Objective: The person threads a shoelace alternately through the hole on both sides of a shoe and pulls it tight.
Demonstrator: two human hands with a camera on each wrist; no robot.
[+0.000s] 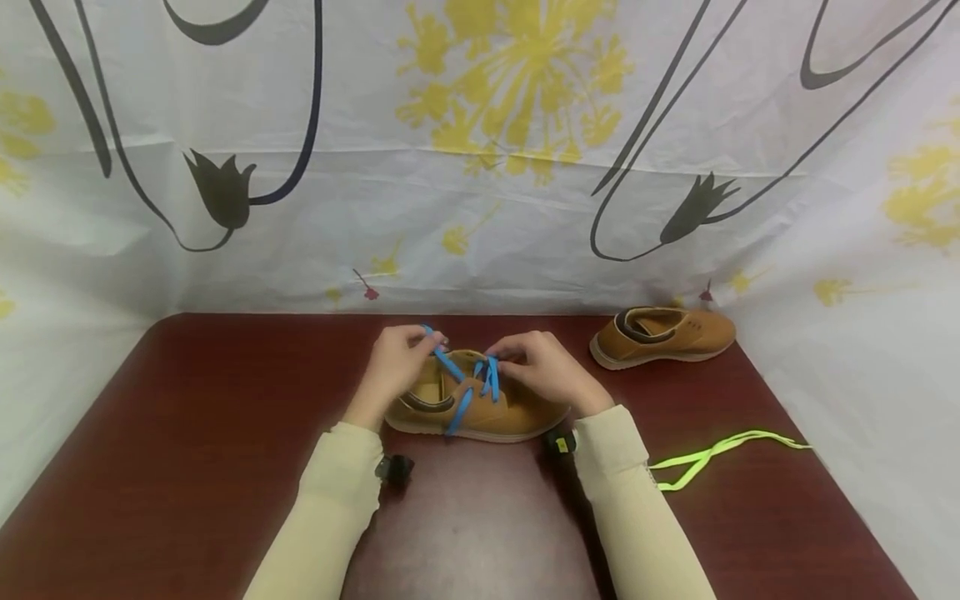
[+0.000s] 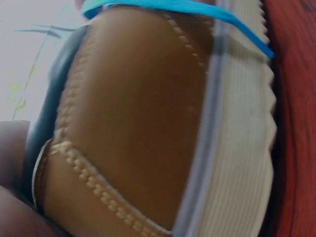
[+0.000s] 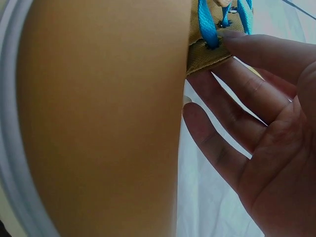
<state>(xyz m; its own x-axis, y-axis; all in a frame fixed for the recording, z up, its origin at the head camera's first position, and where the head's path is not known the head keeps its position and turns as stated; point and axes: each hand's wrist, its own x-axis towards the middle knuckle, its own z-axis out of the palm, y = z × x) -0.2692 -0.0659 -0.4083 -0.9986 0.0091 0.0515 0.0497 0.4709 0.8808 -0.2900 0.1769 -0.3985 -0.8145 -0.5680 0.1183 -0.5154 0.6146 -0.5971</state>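
A tan lace-up shoe [image 1: 528,412] with a pale sole lies in front of me, toe to the right. Pinched between my left hand's [image 1: 393,367] thumb and finger is a blue shoelace [image 1: 452,365], drawn up toward the shoe's opening. The same lace [image 2: 173,5] crosses the shoe's side in the left wrist view. My right hand [image 1: 551,367] pinches the eyelet flap [image 3: 210,57], thumb on one face and fingers behind it. Blue lace runs through several eyelets there. In the right wrist view, the shoe's side [image 3: 103,118] hides part of the fingers.
A second tan shoe [image 1: 663,337], with no lace visible in it, stands at the table's back right. A yellow-green shoelace [image 1: 705,457] lies beyond my right forearm. Behind the dark red table [image 1: 225,467] hangs a white patterned cloth [image 1: 465,200].
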